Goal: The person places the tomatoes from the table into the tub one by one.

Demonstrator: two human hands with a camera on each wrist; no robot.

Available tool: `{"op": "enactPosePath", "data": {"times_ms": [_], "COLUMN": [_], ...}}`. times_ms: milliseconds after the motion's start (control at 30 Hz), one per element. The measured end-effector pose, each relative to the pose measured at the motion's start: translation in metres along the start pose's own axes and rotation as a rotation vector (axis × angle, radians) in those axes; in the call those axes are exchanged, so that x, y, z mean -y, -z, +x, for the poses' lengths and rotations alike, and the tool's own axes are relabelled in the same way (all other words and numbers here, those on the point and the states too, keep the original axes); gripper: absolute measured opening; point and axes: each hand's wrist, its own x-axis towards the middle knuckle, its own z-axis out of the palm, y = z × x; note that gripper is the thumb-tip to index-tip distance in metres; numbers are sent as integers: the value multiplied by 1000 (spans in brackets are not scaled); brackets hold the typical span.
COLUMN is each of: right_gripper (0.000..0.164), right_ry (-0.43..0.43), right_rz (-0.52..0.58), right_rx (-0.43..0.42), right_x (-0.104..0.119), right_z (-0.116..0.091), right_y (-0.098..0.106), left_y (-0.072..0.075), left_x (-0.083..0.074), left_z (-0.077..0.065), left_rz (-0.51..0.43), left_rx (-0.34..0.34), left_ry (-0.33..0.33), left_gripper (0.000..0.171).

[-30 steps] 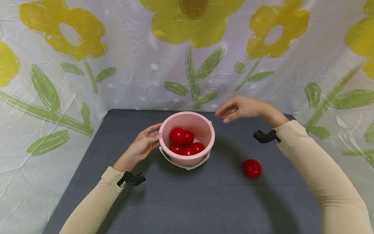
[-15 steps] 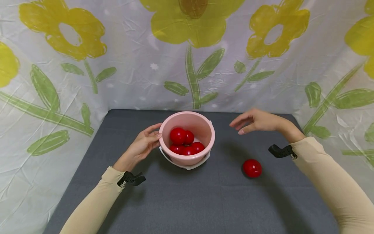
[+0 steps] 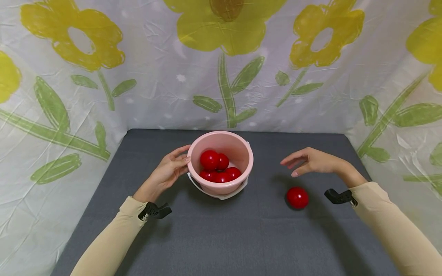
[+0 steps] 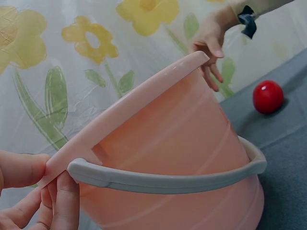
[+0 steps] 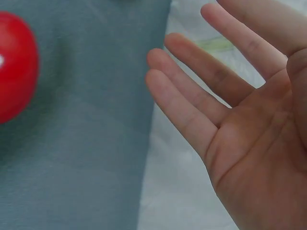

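Note:
A pink bucket [image 3: 221,188] with a white handle [image 4: 168,183] stands on the table, several shiny red tomato-like things [image 3: 209,160] inside it. At its left side my left hand [image 3: 168,169] pinches the rim, thumb and fingers on either side of it, as the left wrist view shows closely. To the right of the bucket, one more red tomato-like thing [image 3: 297,197] lies on the cloth. My right hand [image 3: 315,161] hovers just above and behind it, holding nothing. In the right wrist view its fingers [image 5: 192,108] are spread and relaxed, apart from the red thing.
Dark grey cloth [image 3: 221,237] covers the table. A white curtain with printed yellow flowers [image 3: 155,96] hangs behind and along both sides. Black straps with small devices sit on both wrists.
My right hand has moved away from the bucket, rightward and down towards the loose red tomato-like thing. My left hand and the bucket have stayed in place.

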Motion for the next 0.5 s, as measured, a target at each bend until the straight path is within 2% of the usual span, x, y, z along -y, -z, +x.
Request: {"op": "enactPosePath", "data": {"times_ms": [367,500], "right_gripper": [54,55], "right_ry": [-11,1], "right_rz": [77,59], "right_rx": [9,3], "right_x": [-37,-47], "right_z": [-13,-17], "right_y": [-20,-27], "left_y": [0,0], "left_x": [1,1], "left_z": [1,1], "left_rz": [11,6], "left_rx": [-6,-4], "left_ry": [4,3], "left_gripper": [61,61]}}
